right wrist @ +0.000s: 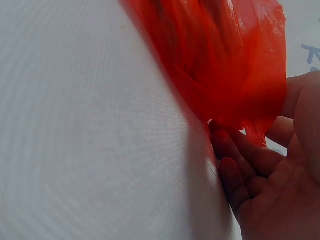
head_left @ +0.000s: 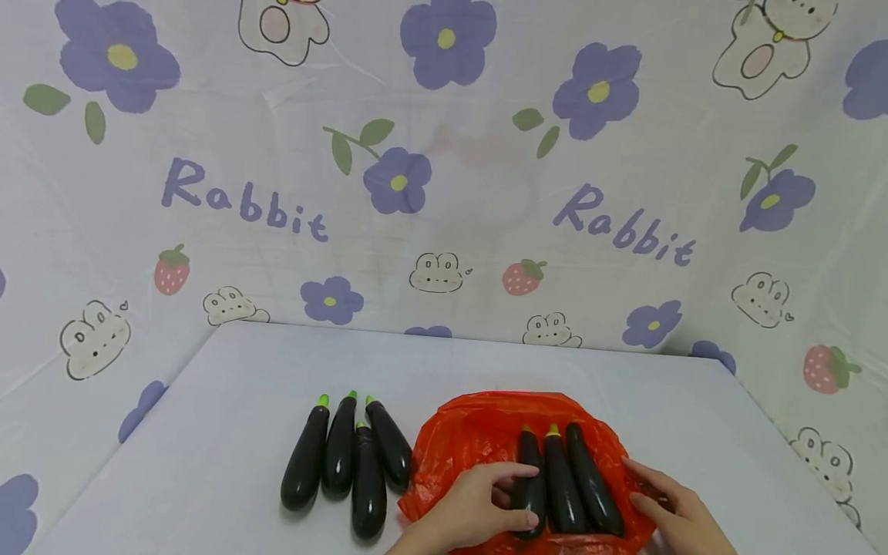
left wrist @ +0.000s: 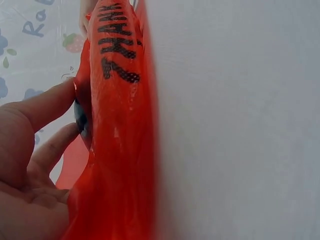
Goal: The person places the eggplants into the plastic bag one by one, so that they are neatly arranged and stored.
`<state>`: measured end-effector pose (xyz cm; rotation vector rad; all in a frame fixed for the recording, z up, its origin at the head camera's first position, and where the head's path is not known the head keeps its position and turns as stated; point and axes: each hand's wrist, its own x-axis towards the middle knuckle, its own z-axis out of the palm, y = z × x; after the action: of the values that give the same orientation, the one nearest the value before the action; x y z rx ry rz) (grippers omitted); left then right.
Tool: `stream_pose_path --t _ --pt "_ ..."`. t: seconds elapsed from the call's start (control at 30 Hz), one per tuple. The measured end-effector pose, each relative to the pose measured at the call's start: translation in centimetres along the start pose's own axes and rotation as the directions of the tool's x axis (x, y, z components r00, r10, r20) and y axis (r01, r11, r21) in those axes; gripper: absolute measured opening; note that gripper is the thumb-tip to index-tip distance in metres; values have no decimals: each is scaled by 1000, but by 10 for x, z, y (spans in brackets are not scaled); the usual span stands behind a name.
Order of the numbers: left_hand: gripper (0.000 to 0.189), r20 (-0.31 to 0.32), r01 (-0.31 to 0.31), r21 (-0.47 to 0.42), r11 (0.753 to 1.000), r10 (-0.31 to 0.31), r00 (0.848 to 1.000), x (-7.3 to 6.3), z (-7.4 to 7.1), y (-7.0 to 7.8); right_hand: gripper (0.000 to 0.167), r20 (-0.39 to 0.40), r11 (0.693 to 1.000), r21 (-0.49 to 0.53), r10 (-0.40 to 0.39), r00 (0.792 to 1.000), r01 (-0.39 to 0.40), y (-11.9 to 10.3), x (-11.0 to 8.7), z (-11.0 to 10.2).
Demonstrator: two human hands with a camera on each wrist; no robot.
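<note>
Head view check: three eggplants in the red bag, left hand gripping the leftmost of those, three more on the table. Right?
Not quite: four eggplants lie on the table beside the red bag, not three. The head view shows it; the rest stands.

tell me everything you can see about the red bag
The red bag looks like thin, shiny, crinkled plastic with black lettering on one side. It lies spread open on the white table, three eggplants in its opening. The right hand holds its right edge; the left hand reaches over its left side.
</note>
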<state>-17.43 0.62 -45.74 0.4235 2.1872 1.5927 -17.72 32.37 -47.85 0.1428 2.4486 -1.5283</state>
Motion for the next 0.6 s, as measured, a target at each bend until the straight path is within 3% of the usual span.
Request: stream_pose_path --t 0.6 --pt "50 -28 -5 -8 1000 5 1000 1 0 2 58 -6 999 -31 13 1000 -13 -1 1 0"
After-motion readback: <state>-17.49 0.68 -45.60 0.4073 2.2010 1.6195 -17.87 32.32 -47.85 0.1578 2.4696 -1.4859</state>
